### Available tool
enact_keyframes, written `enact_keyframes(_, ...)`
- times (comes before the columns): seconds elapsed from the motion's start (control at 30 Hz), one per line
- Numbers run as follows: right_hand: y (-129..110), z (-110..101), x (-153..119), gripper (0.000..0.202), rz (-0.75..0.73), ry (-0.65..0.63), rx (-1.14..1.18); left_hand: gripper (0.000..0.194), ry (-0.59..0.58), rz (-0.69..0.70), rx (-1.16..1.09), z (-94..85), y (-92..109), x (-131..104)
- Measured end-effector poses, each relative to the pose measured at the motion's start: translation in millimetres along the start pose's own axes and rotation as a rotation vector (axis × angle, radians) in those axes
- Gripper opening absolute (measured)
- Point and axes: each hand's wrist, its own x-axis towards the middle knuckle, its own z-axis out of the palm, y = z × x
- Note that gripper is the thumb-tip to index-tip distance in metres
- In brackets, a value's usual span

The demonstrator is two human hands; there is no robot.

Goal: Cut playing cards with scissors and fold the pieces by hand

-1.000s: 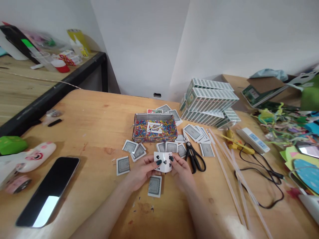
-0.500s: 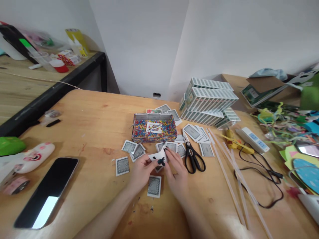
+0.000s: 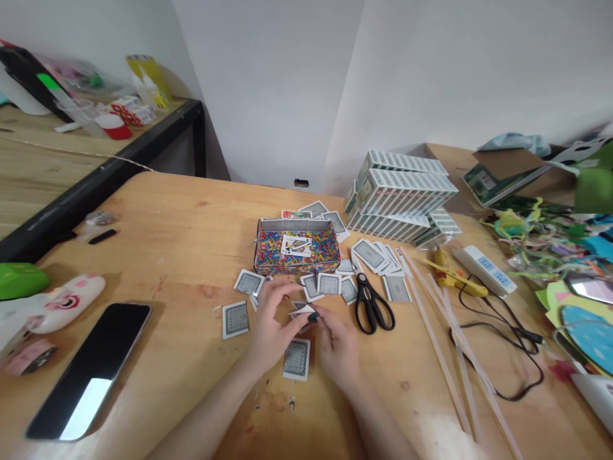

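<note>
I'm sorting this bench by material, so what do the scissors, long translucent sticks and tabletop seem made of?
Scissors: smooth black handles, probably plastic; pale grey blades, likely steel.
Long translucent sticks: whitish, see-through, slightly shiny, so perhaps plastic or hot glue.
Tabletop: warm brown grain and knots suggest wood; its sheen suggests varnish, though printed laminate is possible.
</note>
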Motion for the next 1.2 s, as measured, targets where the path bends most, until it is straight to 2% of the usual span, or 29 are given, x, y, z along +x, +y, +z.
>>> enact_keyframes(0.1,-2,0,0,0.026,-0.02,-0.015,-0.029,0.009,-0.12,0.052,-0.015,-2.1,2,2)
enact_keyframes(0.17,-3,0,1,0.023,-0.011,-0.026,-0.042,0.004,-0.128,0.042,-0.065,-1.2,2,2)
enact_keyframes(0.3,-5,0,1,0.022,0.041,-0.052,-0.034,0.008,-0.087,-0.029,-0.133,3.4,3,-3)
enact_keyframes(0.43,-11,-1,1,0.022,0.1,-0.084,0.032,0.011,-0.062,-0.157,-0.127,7.1,1,-10)
enact_keyframes(0.5,-15,1,0,0.024,0.149,-0.126,0.132,0.016,-0.035,-0.236,-0.124,7.9,0,-11)
enact_keyframes(0.6,-19,7,-1,0.027,0.311,-0.207,0.396,0.025,-0.005,-0.323,-0.114,7.9,-2,-10)
enact_keyframes(0.7,-18,11,0,0.029,0.463,-0.193,0.573,0.023,-0.036,-0.301,-0.041,7.6,-1,-7)
enact_keyframes(0.83,-15,12,2,0.03,0.539,-0.166,0.63,0.02,-0.107,-0.254,0.012,8.5,1,-6)
enact_keyframes(0.93,-15,12,1,0.029,0.55,-0.183,0.645,0.018,-0.121,-0.232,0.046,8.9,2,-7)
enact_keyframes(1.03,-17,14,0,0.025,0.554,-0.182,0.658,0.018,-0.088,-0.23,0.065,8.8,3,-7)
enact_keyframes(1.2,-23,10,2,0.018,0.514,-0.241,0.729,0.022,-0.059,-0.283,0.028,8.3,2,-7)
